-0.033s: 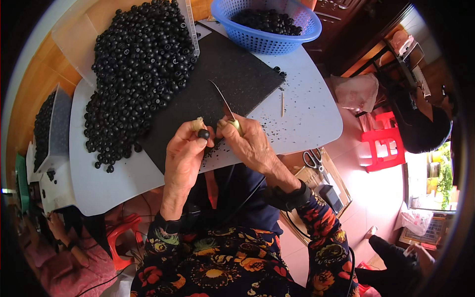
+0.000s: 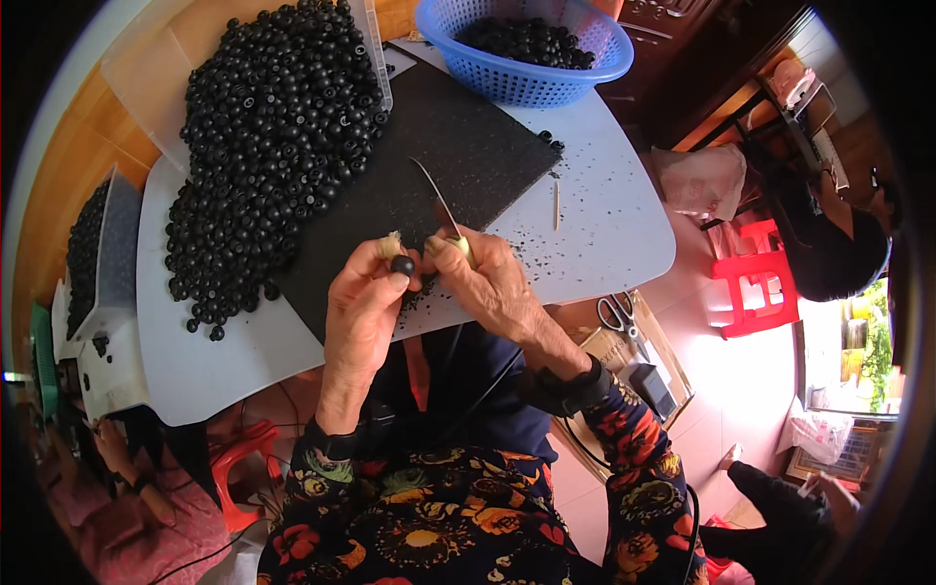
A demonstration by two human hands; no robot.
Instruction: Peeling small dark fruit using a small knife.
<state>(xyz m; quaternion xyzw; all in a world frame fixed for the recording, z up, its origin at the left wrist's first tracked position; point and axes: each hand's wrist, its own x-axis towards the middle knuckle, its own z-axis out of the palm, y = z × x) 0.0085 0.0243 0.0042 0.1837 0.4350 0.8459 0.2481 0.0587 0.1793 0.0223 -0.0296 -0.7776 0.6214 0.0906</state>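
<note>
Between the fingertips of my left hand [image 2: 363,302] is a small round black piece [image 2: 402,264]. A pale wrap [image 2: 392,241] covers one of that hand's fingertips. My right hand [image 2: 492,283] is closed around the light green handle of a small knife [image 2: 441,207], its curved blade pointing away from me. The two hands almost meet over the near edge of a dark board [image 2: 439,127]. Black crumbs are scattered on the board and on the white table [image 2: 624,229]. A big heap of similar black pieces [image 2: 283,127] spills from a clear plastic bin [image 2: 146,88] at the left.
A blue basket [image 2: 526,88] with black pieces stands at the far side. Right of the board lies a thin pale stick [image 2: 557,205]. Scissors [image 2: 616,314] rest on a cardboard box [image 2: 673,366] below the table. Other people sit nearby; a red stool [image 2: 756,292] is at the right.
</note>
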